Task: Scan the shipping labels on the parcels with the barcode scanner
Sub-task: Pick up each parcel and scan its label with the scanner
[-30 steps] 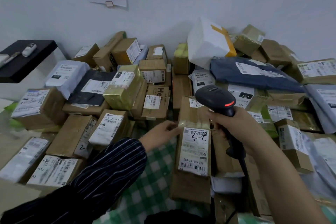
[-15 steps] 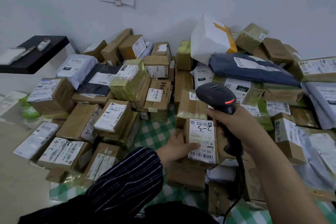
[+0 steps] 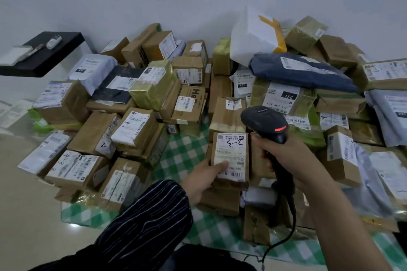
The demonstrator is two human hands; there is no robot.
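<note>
A small brown parcel [image 3: 231,180] with a white shipping label [image 3: 231,149] marked by hand sits at the front of a big pile of parcels. My left hand [image 3: 202,179] holds its left edge, thumb lying across the label's lower part. My right hand [image 3: 286,160] grips the handle of a black barcode scanner [image 3: 264,121]. The scanner's head hangs just right of and above the label, its red light on. The scanner's cable [image 3: 284,233] trails down toward me.
Cardboard boxes and plastic mailers are heaped on a green checked cloth [image 3: 182,152] against a white wall. A black shelf [image 3: 41,55] with small items juts out at the left. Bare floor [image 3: 26,215] lies at the lower left.
The labelled parcel has come down from upright against the pile to a lower spot nearer me. My left hand shifted from its upper left edge to its lower left. The scanner stayed beside it.
</note>
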